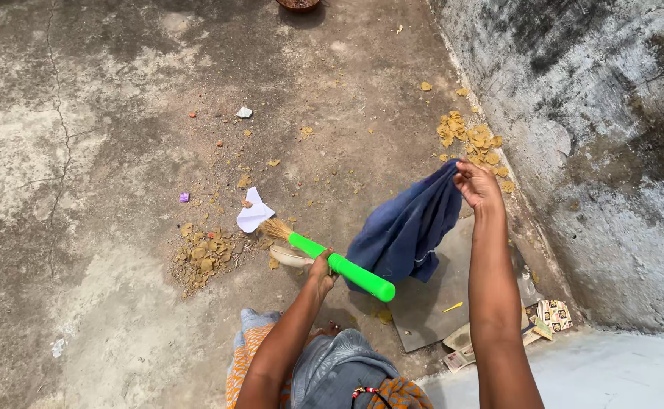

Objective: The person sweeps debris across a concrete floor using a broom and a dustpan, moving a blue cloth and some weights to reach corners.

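Note:
My left hand (321,270) grips the bright green handle of a short broom (337,266). Its straw bristles (275,227) rest on the concrete floor beside a white paper scrap (254,213) and a pile of brown debris (204,256). My right hand (477,184) is raised and pinches the top of a dark blue cloth (407,227), which hangs down over a grey slab (438,295).
A stained wall (597,151) runs along the right. Yellow-brown crumbs (472,140) lie at its foot. Small packets and paper bits (544,318) sit by the slab. A small purple bit (184,197) and scattered litter dot the cracked floor. A round pot edge (298,4) shows at the top.

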